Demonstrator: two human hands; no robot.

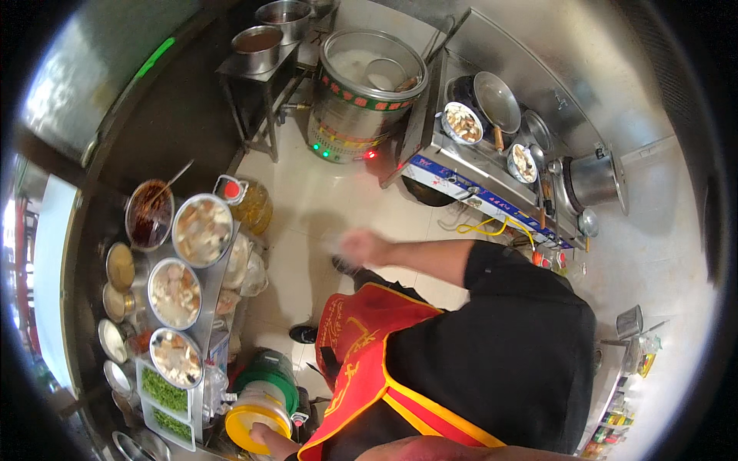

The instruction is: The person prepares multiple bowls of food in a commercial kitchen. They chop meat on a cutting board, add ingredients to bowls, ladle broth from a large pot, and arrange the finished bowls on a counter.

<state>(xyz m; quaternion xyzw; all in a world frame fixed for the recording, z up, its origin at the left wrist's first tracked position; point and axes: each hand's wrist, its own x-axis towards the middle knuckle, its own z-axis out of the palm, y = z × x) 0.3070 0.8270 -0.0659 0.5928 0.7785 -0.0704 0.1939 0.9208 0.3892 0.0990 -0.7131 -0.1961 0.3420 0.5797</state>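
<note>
My right hand (363,246) is stretched over the tiled floor and blurred by motion; whether it holds something is unclear. At the bottom, my left hand (271,439) overlaps the yellow rim (258,426) of a bucket beside the counter, and its fingers are partly hidden. In front of me on the steel counter stand three large bowls of chopped food in a row: one at the far end (202,230), a middle one (175,293) and a near one (177,357). A pot of dark red sauce (150,214) with a spoon sits beside them.
Trays of chopped greens (165,393) and small seasoning bowls (120,265) line the counter. A large steel cooker (369,98) stands on the floor to my right. Behind it, the stove (490,199) carries two filled bowls, pans and a pot (594,181). A jug (253,207) stands by the counter.
</note>
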